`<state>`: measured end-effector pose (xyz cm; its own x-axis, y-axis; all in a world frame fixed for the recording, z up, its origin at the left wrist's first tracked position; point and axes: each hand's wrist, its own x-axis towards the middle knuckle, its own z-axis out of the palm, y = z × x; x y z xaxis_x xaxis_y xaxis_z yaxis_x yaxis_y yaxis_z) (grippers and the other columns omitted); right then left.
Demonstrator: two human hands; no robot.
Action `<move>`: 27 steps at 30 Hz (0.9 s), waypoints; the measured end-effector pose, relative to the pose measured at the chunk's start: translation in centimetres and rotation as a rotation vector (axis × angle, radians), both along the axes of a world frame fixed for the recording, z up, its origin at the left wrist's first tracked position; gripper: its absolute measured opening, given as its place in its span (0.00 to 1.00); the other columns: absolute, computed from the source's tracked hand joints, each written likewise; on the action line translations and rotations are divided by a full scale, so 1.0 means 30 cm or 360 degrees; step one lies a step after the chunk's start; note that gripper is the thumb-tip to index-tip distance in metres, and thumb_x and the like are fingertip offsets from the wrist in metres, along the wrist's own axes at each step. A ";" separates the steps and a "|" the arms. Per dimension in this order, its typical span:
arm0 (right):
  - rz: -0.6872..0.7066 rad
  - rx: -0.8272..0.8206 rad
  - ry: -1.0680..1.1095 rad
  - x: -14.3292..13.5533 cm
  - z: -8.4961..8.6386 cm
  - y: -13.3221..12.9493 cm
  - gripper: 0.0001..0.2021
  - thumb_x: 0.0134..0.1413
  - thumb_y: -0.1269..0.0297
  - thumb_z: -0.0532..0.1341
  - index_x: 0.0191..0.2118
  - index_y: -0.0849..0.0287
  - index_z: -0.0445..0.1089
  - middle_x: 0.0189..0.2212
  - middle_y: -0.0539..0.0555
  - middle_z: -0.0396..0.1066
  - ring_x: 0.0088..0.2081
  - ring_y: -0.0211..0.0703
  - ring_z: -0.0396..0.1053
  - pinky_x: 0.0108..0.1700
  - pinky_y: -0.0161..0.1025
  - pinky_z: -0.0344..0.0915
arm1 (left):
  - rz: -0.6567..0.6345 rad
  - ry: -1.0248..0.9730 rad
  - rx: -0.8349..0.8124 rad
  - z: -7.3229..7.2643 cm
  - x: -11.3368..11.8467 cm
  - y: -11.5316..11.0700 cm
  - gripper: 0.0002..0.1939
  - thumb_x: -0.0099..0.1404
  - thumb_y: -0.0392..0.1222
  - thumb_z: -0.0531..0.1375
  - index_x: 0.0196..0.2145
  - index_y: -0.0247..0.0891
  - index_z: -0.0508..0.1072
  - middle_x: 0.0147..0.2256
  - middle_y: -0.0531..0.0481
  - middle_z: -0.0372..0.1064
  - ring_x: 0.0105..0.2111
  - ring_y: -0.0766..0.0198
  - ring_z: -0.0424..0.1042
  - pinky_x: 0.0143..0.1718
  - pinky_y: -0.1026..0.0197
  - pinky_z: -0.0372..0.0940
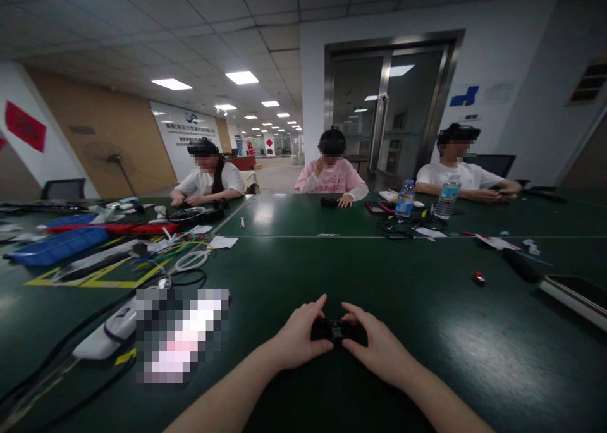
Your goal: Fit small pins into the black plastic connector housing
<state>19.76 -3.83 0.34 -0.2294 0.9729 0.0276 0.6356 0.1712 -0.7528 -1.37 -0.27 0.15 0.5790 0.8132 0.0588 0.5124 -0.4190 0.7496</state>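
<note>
A small black object [337, 332] rests on or just above the green table, between my two hands; its exact kind is hard to make out. My left hand [301, 333] grips its left end, thumb along the near edge and fingers curled over the far side. On the right end, my right hand [375, 342] holds it the same way, with the thumb near its middle. Left of my hands lies a phone-like thing with a blurred bright screen [190, 335], beside a white power strip [111, 325].
Across the green table [284, 265] sit three people wearing headsets. Cables, a blue tray [61, 246] and papers crowd the left. Two bottles [404, 199] stand at the back right. A small red item [478, 277] and a white-edged device [576, 299] lie on the right.
</note>
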 end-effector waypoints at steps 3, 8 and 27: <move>0.0001 -0.0018 0.0003 0.000 -0.005 0.000 0.31 0.49 0.64 0.60 0.59 0.51 0.53 0.48 0.52 0.68 0.51 0.47 0.65 0.55 0.47 0.58 | -0.0001 -0.0004 -0.0014 0.006 -0.002 -0.002 0.44 0.52 0.46 0.64 0.62 0.45 0.46 0.47 0.45 0.63 0.46 0.55 0.61 0.50 0.50 0.56; -0.0098 -0.0073 0.0037 -0.020 0.016 -0.007 0.41 0.48 0.64 0.60 0.64 0.56 0.37 0.48 0.54 0.69 0.52 0.48 0.65 0.56 0.47 0.57 | 0.0006 0.0009 -0.0062 0.027 -0.001 -0.009 0.44 0.53 0.44 0.63 0.62 0.42 0.45 0.48 0.44 0.62 0.47 0.54 0.61 0.52 0.51 0.55; -0.0611 -0.0341 -0.0722 -0.007 0.091 0.006 0.57 0.40 0.40 0.59 0.63 0.75 0.30 0.45 0.72 0.69 0.45 0.63 0.70 0.42 0.50 0.64 | 0.0010 0.0040 -0.0078 0.022 0.003 -0.005 0.43 0.53 0.43 0.63 0.62 0.39 0.46 0.48 0.44 0.63 0.50 0.54 0.58 0.55 0.50 0.51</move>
<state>19.56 -3.65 3.08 0.1938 0.9614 -0.1952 0.8859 -0.2570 -0.3862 -1.29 -0.42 0.80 0.5748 0.8183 0.0040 0.5338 -0.3788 0.7560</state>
